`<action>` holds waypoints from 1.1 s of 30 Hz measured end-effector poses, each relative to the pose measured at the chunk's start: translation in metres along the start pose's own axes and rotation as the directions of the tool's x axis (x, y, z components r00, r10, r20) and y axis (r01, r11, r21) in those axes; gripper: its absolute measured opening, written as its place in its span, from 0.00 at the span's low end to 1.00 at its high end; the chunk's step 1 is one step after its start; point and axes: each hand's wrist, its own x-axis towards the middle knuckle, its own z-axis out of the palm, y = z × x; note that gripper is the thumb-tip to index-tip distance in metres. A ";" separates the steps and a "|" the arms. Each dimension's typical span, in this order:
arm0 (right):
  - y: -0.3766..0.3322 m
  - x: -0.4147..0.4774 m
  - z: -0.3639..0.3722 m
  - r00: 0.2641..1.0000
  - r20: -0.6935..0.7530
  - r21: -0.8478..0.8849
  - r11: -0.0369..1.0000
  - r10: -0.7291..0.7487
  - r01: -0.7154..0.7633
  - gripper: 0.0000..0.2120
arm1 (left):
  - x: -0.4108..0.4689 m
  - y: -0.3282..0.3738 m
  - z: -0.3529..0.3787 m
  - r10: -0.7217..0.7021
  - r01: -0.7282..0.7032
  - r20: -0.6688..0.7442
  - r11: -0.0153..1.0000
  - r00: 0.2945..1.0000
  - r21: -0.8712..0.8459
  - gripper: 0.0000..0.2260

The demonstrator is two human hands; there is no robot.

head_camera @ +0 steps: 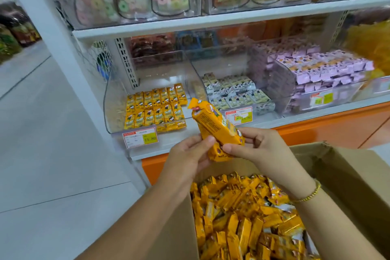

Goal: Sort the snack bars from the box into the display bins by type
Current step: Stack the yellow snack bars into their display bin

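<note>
Checking grip: what are both hands doing? (R)

Both are on one bundle of yellow snack bars (pixel 213 126). Left hand (pixel 190 154) grips its lower end, thumb across the front, fingers tucked behind. Right hand (pixel 259 148) pinches the same end from the other side, thumb and index on the wrapper, other fingers curled. (M)

Pose of the bundle? (R)

Tilted, with the upper end leaning up and left toward the shelf and the lower end at the fingertips. How many bars are in it, I cannot tell. (M)

Arms? (R)

Both forearms reach forward from the bottom edge and the hands meet in the middle. Gold bracelet (pixel 310 195) on the right wrist. (M)

Where is the bundle relative to the box? (R)

In the air above the far edge of the open cardboard box (pixel 348 175), clear of the loose yellow bars (pixel 242 217) heaped inside. It sits in front of the lower shelf, not touching any bin. (M)

Bins? (R)

Three clear bins in a row. Left bin (pixel 114 107) has matching yellow bars in neat rows, with a price tag (pixel 140 137) on its front. Middle bin (pixel 194 74) holds white-and-green bars, and the right bin (pixel 341 99) holds purple ones. (M)
</note>
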 end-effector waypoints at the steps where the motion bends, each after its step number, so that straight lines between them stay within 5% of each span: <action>1: -0.009 -0.001 0.002 0.999 -0.025 0.013 1.000 -0.024 0.024 0.08 | -0.002 0.007 0.000 0.007 -0.006 0.023 0.999 1.000 -0.049 0.18; 4: -0.017 0.000 0.004 0.978 -0.209 0.085 0.995 -0.029 0.048 0.07 | -0.006 0.026 -0.002 0.015 0.007 0.102 0.977 0.995 -0.211 0.17; 8: -0.006 0.009 0.007 0.936 -0.344 -0.081 0.995 -0.080 0.055 0.03 | -0.007 0.037 -0.004 0.026 0.028 0.166 0.948 0.986 -0.316 0.18; 13: -0.002 0.011 0.016 0.946 -0.292 -0.122 0.986 -0.143 0.111 0.14 | -0.002 0.042 -0.006 0.030 0.024 0.151 0.938 0.988 -0.345 0.12; 18: -0.003 0.011 0.019 0.954 -0.128 -0.192 0.950 -0.272 0.245 0.18 | 0.006 0.047 -0.012 0.028 0.024 0.159 0.949 0.987 -0.314 0.18; 21: 0.004 0.017 0.021 0.917 -0.155 -0.418 0.866 -0.367 0.276 0.22 | 0.010 0.049 -0.016 -0.007 0.062 0.191 0.957 0.982 -0.284 0.19; 28: 0.000 0.034 0.031 0.868 -0.203 -0.637 0.735 -0.452 0.234 0.36 | 0.020 0.051 -0.017 0.060 -0.012 0.145 0.950 0.988 -0.311 0.19; 33: -0.010 0.061 0.044 0.834 -0.257 -0.683 0.702 -0.488 0.201 0.32 | 0.032 0.067 -0.013 0.136 -0.113 0.092 0.969 0.986 -0.220 0.17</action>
